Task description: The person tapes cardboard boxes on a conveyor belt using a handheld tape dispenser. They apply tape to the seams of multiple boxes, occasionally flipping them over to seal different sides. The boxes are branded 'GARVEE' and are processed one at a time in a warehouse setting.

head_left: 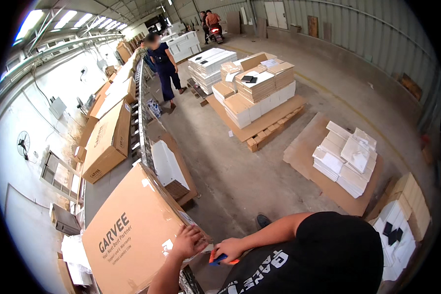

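Observation:
A large brown cardboard box [127, 230] with dark print lies on the conveyor, close in front of me. My left hand [188, 241] rests on its near right corner, fingers spread over the cardboard near a strip of clear tape and a white label. Just right of that corner, my right hand [231, 249] is closed around a small orange-and-blue hand tool [219, 258]. The tool's exact kind is hard to make out, as the fingers cover part of it. It is held apart from the box.
More cardboard boxes [108, 142] line the conveyor [140, 108]. White panels [169, 169] lean beside it. Stacked panels stand on a wooden pallet [274, 125]; another stack [348, 157] lies on floor cardboard. A person [165, 63] stands beside the line; two others are by a scooter [214, 35].

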The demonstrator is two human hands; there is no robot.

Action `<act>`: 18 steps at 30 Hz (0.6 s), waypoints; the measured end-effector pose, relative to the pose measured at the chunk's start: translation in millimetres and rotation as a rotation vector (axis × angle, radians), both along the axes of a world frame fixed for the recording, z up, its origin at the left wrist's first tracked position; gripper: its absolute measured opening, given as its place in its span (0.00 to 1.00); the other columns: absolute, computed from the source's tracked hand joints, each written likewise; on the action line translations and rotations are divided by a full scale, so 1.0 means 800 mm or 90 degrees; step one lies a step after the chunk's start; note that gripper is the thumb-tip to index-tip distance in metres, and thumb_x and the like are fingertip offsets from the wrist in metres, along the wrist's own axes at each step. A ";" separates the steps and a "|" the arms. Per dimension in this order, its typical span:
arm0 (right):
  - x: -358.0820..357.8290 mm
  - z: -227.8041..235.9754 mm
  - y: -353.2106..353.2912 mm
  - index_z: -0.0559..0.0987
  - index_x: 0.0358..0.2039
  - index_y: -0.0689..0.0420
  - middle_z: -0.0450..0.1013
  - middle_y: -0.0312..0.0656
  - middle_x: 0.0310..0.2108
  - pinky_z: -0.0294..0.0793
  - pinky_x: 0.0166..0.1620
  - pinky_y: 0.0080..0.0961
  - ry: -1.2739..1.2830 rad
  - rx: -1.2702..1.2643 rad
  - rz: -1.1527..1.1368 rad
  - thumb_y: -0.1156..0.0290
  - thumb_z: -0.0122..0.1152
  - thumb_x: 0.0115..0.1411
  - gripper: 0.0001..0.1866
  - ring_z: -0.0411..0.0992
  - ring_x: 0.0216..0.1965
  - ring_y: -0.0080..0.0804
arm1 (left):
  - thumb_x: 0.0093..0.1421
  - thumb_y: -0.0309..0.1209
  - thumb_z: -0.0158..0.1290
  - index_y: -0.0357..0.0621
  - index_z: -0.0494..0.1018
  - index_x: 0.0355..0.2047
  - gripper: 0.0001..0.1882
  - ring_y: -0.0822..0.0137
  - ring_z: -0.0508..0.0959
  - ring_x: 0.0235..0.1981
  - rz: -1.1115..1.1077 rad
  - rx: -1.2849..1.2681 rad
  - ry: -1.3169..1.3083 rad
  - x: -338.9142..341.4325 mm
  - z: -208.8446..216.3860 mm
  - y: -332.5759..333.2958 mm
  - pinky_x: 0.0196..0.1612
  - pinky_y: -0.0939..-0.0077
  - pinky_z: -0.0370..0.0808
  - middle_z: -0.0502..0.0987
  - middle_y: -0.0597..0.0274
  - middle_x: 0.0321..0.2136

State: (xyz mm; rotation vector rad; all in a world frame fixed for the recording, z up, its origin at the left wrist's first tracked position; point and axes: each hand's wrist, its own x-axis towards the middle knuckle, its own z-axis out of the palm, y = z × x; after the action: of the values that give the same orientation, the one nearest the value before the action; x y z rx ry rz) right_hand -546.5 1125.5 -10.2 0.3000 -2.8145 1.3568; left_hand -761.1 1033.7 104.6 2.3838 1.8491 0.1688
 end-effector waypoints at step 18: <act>0.155 -0.118 0.082 0.80 0.60 0.47 0.75 0.53 0.49 0.72 0.59 0.37 -0.141 -0.178 -0.454 0.55 0.68 0.55 0.31 0.73 0.54 0.48 | 0.65 0.39 0.56 0.48 0.82 0.46 0.13 0.56 0.72 0.63 0.018 0.109 0.068 0.012 -0.038 -0.015 0.69 0.50 0.62 0.81 0.62 0.51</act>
State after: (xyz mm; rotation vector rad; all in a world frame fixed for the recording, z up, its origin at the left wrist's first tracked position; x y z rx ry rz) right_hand -422.8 1191.4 -104.2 -0.8132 -2.4133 1.5968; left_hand -751.9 1022.0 74.2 2.5263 1.9910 0.2138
